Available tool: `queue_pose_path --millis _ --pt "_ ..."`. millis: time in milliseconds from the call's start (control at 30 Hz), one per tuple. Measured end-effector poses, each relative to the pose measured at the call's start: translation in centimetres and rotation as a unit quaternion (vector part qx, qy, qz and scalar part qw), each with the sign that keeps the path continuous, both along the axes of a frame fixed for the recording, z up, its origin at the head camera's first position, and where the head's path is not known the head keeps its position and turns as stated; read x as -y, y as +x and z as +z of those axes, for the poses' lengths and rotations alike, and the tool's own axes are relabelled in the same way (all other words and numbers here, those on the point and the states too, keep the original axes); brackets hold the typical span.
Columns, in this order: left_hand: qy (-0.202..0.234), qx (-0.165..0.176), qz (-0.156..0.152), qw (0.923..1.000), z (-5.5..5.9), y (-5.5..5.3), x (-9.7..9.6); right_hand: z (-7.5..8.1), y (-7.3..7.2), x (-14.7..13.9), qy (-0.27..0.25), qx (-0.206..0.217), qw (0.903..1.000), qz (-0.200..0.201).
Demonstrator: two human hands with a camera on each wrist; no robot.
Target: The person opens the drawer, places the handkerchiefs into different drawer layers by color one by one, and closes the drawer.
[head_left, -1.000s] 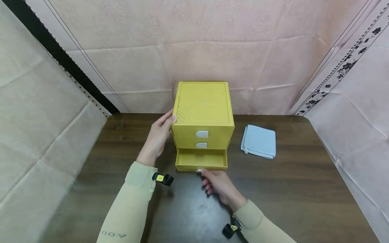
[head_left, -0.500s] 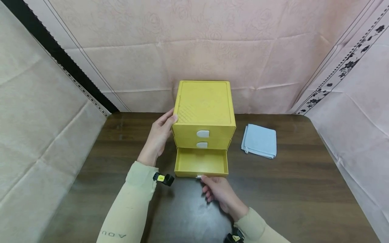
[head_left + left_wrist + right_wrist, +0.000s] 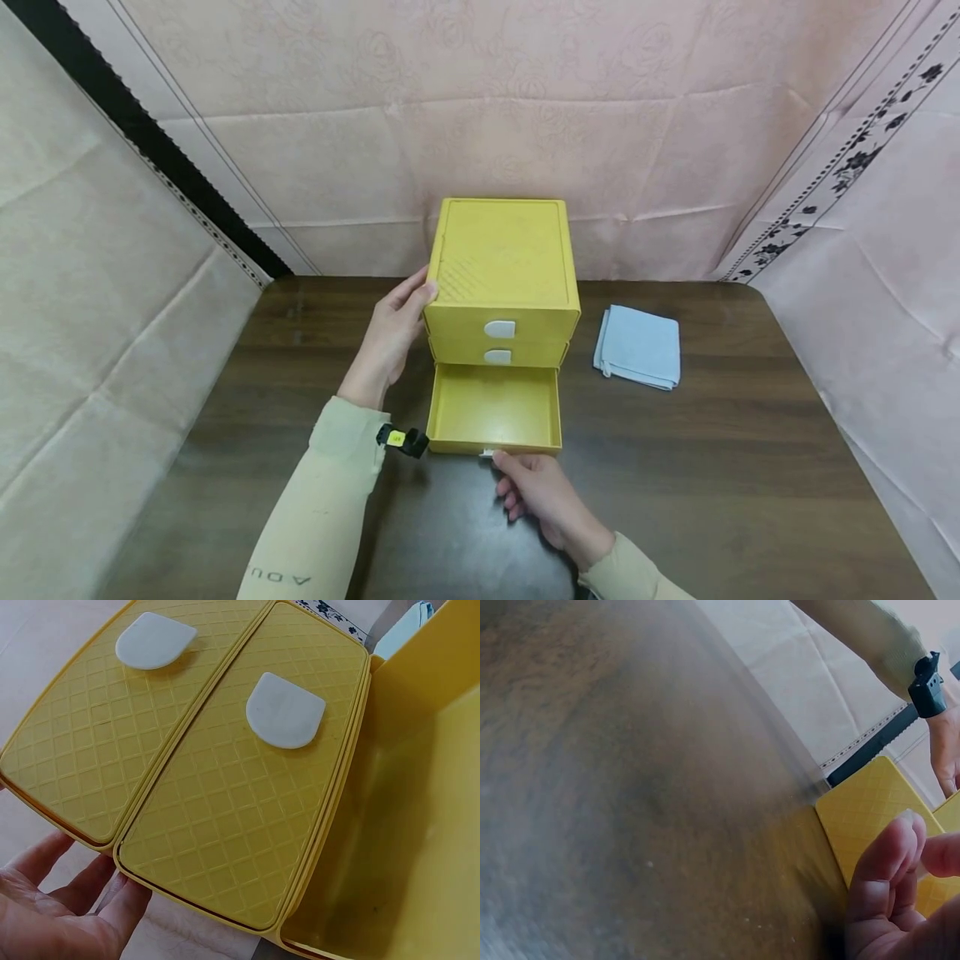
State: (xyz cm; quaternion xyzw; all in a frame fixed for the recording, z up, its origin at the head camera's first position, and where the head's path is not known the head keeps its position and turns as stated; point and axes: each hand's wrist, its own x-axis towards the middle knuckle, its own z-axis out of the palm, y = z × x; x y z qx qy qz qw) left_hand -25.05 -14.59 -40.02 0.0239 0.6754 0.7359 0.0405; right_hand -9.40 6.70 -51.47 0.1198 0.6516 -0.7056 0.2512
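A yellow plastic drawer cabinet [image 3: 502, 254] stands on the table with its bottom drawer [image 3: 457, 447] pulled well out and bare inside. Its two upper drawers are closed, their white tabs facing front. My left hand [image 3: 392, 337] rests against the cabinet's left side, with the thumb near the top front corner. In the left wrist view, the fingers [image 3: 56, 859] touch that side, next to the quilted drawer fronts. My right hand [image 3: 542, 496] pinches the white handle [image 3: 487, 453] of the bottom drawer between thumb and curled forefinger; in the right wrist view those fingers mostly cover the handle.
A folded light blue cloth [image 3: 637, 346] lies to the right of the cabinet on the dark wooden table [image 3: 750, 467]. Pale patterned fabric [image 3: 525, 150] hangs behind the table and along both sides, close behind the cabinet.
The bottom drawer has slid further out toward me, my right hand moving back along with its handle. My left hand has stayed on the cabinet's side.
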Motion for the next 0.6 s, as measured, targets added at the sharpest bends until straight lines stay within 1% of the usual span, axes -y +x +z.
queue_pose_path --millis 267,600 --pt "-0.002 0.002 -0.004 1.0 -0.07 0.19 -0.01 -0.24 0.17 -0.09 0.001 -0.007 1.0 -0.001" --pt "-0.009 0.003 0.001 1.0 -0.04 0.33 -0.01 -0.27 0.31 -0.44 0.003 -0.014 0.9999 0.0"
